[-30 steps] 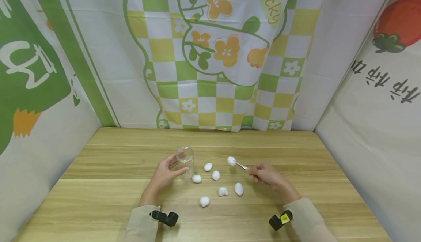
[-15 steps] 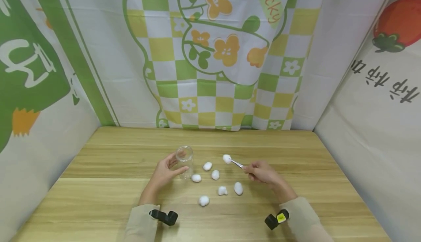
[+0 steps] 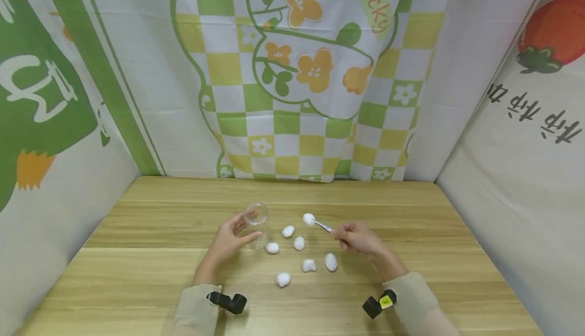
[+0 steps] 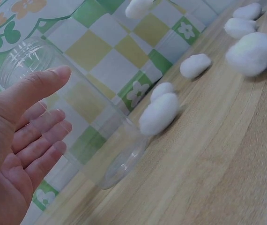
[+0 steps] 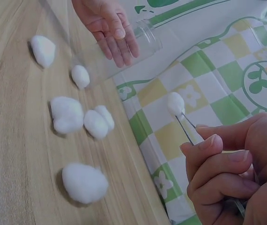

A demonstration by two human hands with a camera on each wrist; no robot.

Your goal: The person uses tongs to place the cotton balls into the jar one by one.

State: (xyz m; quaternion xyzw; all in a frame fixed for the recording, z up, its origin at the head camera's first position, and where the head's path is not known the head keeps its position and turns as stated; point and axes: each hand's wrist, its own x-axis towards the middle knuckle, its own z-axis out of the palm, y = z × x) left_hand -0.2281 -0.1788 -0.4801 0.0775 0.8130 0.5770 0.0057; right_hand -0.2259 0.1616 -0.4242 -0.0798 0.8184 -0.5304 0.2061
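Note:
In the head view my left hand [image 3: 229, 238] holds a clear plastic jar [image 3: 258, 228] that stands upright on the table, mouth open at the top. The thumb lies on the jar's near side, and the other fingers show through its wall in the left wrist view. My right hand [image 3: 362, 239] pinches metal tweezers [image 3: 323, 225] whose tips grip a white cotton ball [image 3: 309, 219] raised above the table. The right wrist view shows the gripped cotton ball [image 5: 175, 104] close up. I see no cotton in the jar.
Several more cotton balls lie on the wooden table [image 3: 155, 224] between the hands. The nearest cotton ball [image 3: 272, 248] sits at the jar's base, and another cotton ball [image 3: 283, 279] lies furthest forward. A patterned curtain [image 3: 301, 138] hangs behind the table.
My right hand has moved left, bringing the tweezers and the gripped cotton ball closer to the jar. My left hand and the jar have stayed in place.

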